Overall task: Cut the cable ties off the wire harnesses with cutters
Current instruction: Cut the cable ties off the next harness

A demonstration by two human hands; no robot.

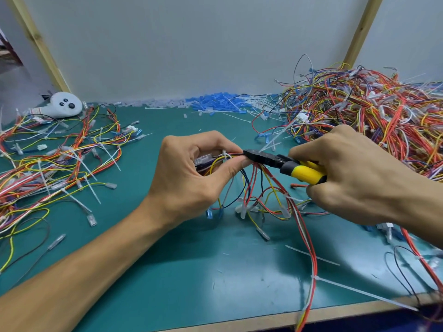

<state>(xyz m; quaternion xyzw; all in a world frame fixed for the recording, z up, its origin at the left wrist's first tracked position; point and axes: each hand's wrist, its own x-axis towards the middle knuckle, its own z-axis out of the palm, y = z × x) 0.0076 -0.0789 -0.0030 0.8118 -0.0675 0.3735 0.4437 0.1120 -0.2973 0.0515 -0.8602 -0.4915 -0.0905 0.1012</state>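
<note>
Harnesses (60,159) bristling with white ties sprawl across the table's (167,271) left side. Near the middle the left hand (191,173) pinches one wire harness (311,250) between thumb and curled fingers, holding it off the surface. A white cable tie (224,153) cinches the bundle right at the thumb tip. The black nose of the cutters (282,164) lies against the wires just beside it; whether the blades are parted I cannot tell. A squeeze from here could nick insulation or the thumb, since both crowd the tie. Below, the harness's red, yellow, blue and white leads fan down toward the front edge, ending in clear sleeved terminals. The right hand (354,173) wraps the yellow handles. A tangled heap (371,111) fills the far right corner.
</note>
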